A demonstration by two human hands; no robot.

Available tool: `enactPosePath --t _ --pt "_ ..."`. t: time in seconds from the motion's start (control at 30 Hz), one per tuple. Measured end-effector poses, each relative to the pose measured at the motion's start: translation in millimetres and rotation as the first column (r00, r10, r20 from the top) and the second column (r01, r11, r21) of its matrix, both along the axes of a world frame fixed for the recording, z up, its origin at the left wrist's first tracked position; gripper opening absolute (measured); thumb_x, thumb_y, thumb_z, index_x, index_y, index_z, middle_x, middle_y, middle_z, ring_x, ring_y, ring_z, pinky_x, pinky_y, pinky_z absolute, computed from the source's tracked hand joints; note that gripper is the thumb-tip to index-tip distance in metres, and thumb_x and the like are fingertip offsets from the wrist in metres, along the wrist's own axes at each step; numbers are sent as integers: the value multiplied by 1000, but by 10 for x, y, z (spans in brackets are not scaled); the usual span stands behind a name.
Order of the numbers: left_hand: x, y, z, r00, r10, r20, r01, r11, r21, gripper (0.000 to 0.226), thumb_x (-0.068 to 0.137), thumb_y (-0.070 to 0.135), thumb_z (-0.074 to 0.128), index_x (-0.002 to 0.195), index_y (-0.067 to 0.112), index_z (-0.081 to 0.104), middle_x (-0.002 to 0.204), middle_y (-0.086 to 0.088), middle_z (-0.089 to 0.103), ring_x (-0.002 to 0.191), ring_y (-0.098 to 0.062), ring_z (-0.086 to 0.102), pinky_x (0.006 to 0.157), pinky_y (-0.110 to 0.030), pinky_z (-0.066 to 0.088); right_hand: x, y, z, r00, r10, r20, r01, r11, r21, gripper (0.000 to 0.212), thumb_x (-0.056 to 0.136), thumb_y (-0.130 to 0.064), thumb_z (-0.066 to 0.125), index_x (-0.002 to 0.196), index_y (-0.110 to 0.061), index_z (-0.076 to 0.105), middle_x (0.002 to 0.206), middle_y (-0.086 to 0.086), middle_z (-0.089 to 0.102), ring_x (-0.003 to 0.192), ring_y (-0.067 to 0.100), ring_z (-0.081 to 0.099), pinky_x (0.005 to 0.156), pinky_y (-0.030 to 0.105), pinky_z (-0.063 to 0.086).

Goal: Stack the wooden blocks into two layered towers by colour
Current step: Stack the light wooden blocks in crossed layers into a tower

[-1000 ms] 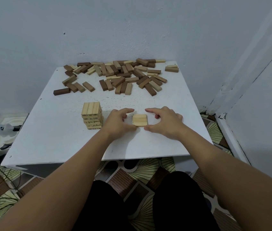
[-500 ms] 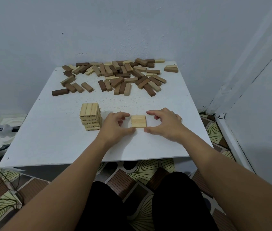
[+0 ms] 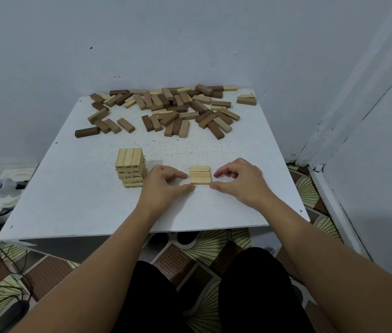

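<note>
Currently both hands work a set of three pale blocks [image 3: 199,174] lying side by side, flat on the white worktop [image 3: 74,203], near its front edge. Left hand [image 3: 163,186]: thumb and forefinger tips meet the set's left end, remaining fingers curled. Right hand [image 3: 240,182]: thumb tip touches the right end at the near corner; forefinger tip sits just beside the end, contact uncertain. Neither hand lifts; the set is pinched between them.

Judgement: step in hand is squaring up a three-block layer. Next move likely calls for carrying it as one unit with even inward pressure, turned crosswise to the top layer, onto the pale tower [image 3: 131,170] just left of the left hand. Risk: middle block slipping out.

Pale tower shows about five layers, top blocks running away from the viewer. No dark tower started.

Far side: loose pile of mixed blocks [image 3: 166,109], dark and pale, unsorted, against the wall.

Containers: none on the worktop.
</note>
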State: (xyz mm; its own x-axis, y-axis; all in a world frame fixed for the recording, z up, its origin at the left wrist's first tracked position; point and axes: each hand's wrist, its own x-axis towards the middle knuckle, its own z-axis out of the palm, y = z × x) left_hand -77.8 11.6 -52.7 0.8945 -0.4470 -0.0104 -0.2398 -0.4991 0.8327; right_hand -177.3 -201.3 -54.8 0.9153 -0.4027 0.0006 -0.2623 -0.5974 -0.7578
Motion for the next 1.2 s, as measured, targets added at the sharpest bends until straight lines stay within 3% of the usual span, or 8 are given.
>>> enactPosePath --t 0.23,0.6,0.73,0.9,1.07,1.2 --pt "11 2 -28 1000 6 -4 -6 1000 8 32 76 34 91 107 27 82 115 10 58 108 7 53 82 0 36 -8 12 3 1000 4 14 -5 998 62 22 75 -46 89 93 -36 82 95 -13 63 90 6 58 94 41 51" --pt "2 -16 -34 1000 25 -14 -25 1000 -7 30 76 32 92 104 26 82 114 11 58 108 6 53 83 -4 37 23 17 -18 1000 11 3 -11 999 46 13 74 -53 86 84 -53 78 95 -15 64 95 6 60 98 49 49" --pt "-1 -14 -30 1000 26 -16 -26 1000 -1 30 76 33 92 104 27 82 115 11 58 107 6 53 82 -4 38 32 15 -28 1000 4 6 -4 998 58 16 73 -52 88 85 -48 79 95 -15 64 94 5 60 99 48 49" --pt "4 -38 50 1000 15 -22 -15 1000 7 41 76 29 92 112 24 74 112 9 59 104 -2 56 80 -11 43 38 -11 -22 1000 -2 14 2 1000 18 36 73 -52 89 102 -38 73 93 -15 61 88 7 57 98 47 48" --pt "136 -139 182 994 -81 -70 90 986 143 76 75 29 93 142 32 57 116 -3 56 94 -9 55 84 -28 49 100 -76 167 977 103 -188 -114 992 -52 70 82 -55 81 143 -50 47 104 -12 55 98 7 54 103 38 31" --pt "231 -197 258 980 -123 -155 153 969 194 77 75 27 93 145 35 59 111 1 53 89 -9 53 70 -22 41 169 -83 252 953 145 -267 -167 984 -64 66 84 -54 79 143 -54 50 105 -12 54 99 6 52 93 38 28"
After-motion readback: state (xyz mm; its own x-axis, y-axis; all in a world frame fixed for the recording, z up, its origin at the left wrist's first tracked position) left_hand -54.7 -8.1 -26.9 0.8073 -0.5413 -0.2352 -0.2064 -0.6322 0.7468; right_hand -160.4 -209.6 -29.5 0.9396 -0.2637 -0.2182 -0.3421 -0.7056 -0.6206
